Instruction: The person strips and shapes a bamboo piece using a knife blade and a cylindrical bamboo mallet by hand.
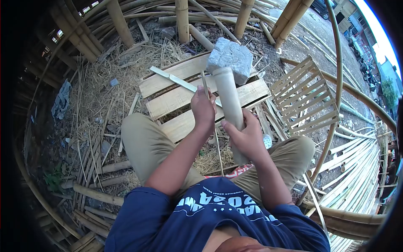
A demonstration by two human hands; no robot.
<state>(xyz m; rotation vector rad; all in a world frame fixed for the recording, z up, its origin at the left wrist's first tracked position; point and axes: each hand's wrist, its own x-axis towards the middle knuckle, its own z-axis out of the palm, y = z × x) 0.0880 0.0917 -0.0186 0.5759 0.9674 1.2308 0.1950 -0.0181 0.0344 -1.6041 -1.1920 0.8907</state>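
Note:
My right hand (247, 134) is wrapped round a thick pale bamboo tube (228, 94), whose far end reaches the grey stone block (231, 58). To the left of the tube, my left hand (204, 106) is closed on a thin bamboo strip (204, 80), which stands up from the fingers. A flat pale green bamboo slat (172, 78) lies diagonally across the wooden slatted board (168, 101), passing beside my left fingers. The stone rests at the board's far right corner. Both hands are above the near part of the board, between my bent knees.
At the right leans a slatted bamboo rack (305, 97). Split bamboo strips (357, 172) spread over the ground beyond it. Bamboo posts (182, 21) stand at the back, with shavings (100, 90) and loose poles (98, 194) on the left. A curved pole (338, 63) rises at the right.

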